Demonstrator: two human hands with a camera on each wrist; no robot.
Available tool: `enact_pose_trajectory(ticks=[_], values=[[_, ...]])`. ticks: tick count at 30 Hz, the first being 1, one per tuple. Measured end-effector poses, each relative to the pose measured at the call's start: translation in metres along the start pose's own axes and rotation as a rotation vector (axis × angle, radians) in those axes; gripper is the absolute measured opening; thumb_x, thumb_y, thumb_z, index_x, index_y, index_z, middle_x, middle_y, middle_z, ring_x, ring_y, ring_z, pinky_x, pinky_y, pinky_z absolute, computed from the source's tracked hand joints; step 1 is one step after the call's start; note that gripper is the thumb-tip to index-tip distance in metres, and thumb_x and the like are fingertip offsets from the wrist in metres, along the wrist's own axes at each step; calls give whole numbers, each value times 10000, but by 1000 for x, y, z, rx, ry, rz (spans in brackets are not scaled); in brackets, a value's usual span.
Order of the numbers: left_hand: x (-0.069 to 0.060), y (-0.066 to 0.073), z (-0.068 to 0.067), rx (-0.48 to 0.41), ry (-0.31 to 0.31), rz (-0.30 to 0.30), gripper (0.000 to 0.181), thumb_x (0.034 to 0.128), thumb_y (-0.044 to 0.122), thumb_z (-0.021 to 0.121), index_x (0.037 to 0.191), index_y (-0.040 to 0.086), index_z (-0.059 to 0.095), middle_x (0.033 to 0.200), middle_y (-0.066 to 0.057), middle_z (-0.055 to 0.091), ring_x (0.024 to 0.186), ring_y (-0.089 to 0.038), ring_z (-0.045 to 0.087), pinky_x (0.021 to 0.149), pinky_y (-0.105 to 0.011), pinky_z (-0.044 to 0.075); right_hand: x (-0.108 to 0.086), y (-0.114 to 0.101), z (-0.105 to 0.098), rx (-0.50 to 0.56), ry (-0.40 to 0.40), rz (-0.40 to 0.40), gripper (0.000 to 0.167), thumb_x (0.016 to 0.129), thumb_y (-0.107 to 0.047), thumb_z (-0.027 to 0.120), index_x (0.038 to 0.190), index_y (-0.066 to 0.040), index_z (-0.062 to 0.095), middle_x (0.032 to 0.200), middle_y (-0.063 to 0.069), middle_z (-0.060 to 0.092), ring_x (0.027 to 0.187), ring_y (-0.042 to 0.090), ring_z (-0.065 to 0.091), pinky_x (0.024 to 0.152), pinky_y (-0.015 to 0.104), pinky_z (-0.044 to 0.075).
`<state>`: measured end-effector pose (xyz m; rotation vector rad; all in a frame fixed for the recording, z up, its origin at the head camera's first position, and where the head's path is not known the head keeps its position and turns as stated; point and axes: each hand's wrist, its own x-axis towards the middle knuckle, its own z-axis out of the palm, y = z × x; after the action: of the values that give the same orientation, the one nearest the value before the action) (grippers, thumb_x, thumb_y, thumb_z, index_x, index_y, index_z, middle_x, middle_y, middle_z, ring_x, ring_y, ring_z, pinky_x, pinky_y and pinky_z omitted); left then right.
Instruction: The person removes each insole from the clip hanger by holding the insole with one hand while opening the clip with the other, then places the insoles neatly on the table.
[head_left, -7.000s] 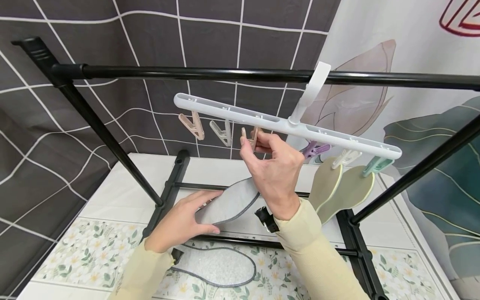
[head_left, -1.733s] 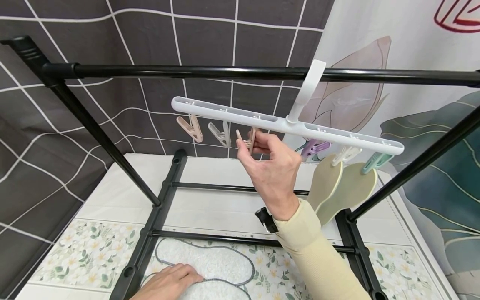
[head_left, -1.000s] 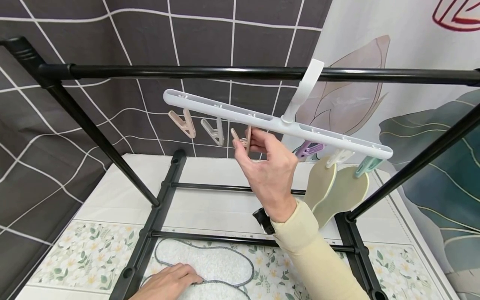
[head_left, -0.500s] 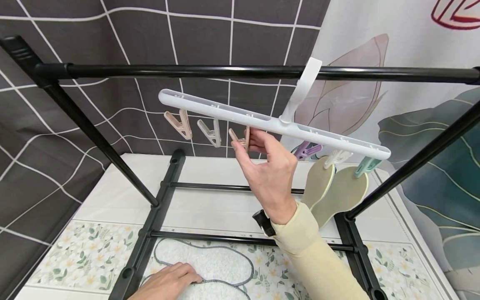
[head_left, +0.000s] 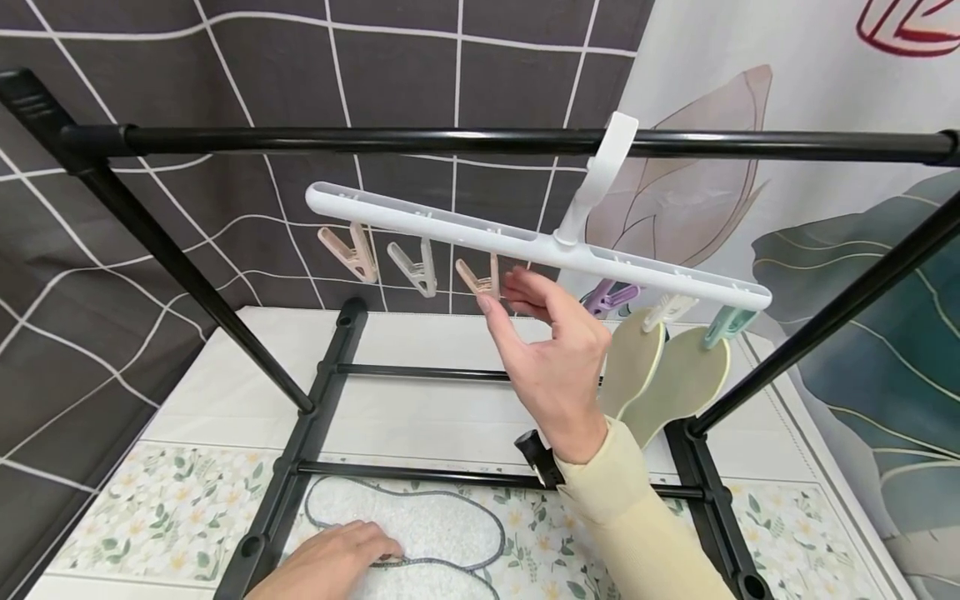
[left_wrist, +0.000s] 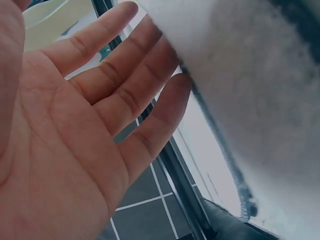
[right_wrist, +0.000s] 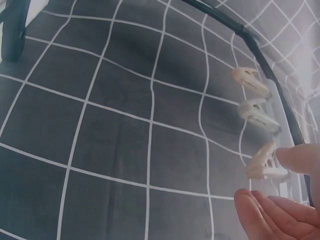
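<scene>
A white clip hanger (head_left: 450,229) hangs by its hook from a black rail, its bar tilted down to the right. My right hand (head_left: 558,358) is beside a peach clip (head_left: 483,279) under the bar, fingers spread and not pinching it; in the right wrist view, the thumb and fingers stand apart by that peach clip (right_wrist: 262,162). My left hand (head_left: 330,562) rests on two light grey insoles with dark edging, the farther insole (head_left: 420,517) and the nearer insole (head_left: 427,583). In the left wrist view, extended fingertips of the left hand (left_wrist: 95,130) meet the edge of an insole (left_wrist: 250,90).
Two pale green insoles (head_left: 675,383) hang from a white clip (head_left: 670,310) and a green clip (head_left: 727,325). A purple clip (head_left: 611,296), a grey clip (head_left: 416,267) and another peach clip (head_left: 352,250) carry nothing. The black rack (head_left: 311,408) stands on a floral and white cloth (head_left: 172,508).
My right hand has let go of the peach clip and drawn slightly down and right. An insole held up by my left hand seven seconds ago now lies with the other on the cloth.
</scene>
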<state>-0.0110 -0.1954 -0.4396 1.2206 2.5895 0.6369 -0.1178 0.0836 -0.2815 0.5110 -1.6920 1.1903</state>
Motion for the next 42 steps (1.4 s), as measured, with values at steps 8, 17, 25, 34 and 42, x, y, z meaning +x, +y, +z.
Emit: enact_pose_trajectory(ticks=[8,17,25,34,42], values=[[12,14,-21,-97,10,-149,487,877,482,741,1239,166,662,1115,151,638,1011,-81,617,822,-352,551,-4,4,-18,-23,53,30,241,827,-67,808,1001,80,728,910,136,754,745,254,732,762,269,591],[26,19,-32,42,252,-135,448,888,433,748,1262,212,638,1068,172,626,975,-52,617,821,-350,547,-6,11,-41,-93,174,97,259,835,-74,811,1032,76,737,917,114,756,762,158,718,755,274,585],[54,28,-45,54,330,-136,467,917,467,708,1295,202,635,1142,146,642,1024,-51,618,866,-347,543,-11,18,-58,-85,319,143,207,787,29,813,967,100,736,867,192,740,744,86,694,722,221,564],[94,44,-61,67,357,-141,506,904,469,722,1306,174,635,1236,83,646,1133,-102,607,933,-360,528,-12,24,-70,-173,414,213,196,822,24,760,991,116,724,861,106,700,777,113,640,758,215,529],[130,54,-66,23,421,-150,548,904,406,746,1358,140,593,1263,25,627,1085,-147,615,874,-376,546,-5,26,-78,-255,488,244,285,788,-38,765,1027,101,697,950,-127,587,869,134,566,787,230,463]])
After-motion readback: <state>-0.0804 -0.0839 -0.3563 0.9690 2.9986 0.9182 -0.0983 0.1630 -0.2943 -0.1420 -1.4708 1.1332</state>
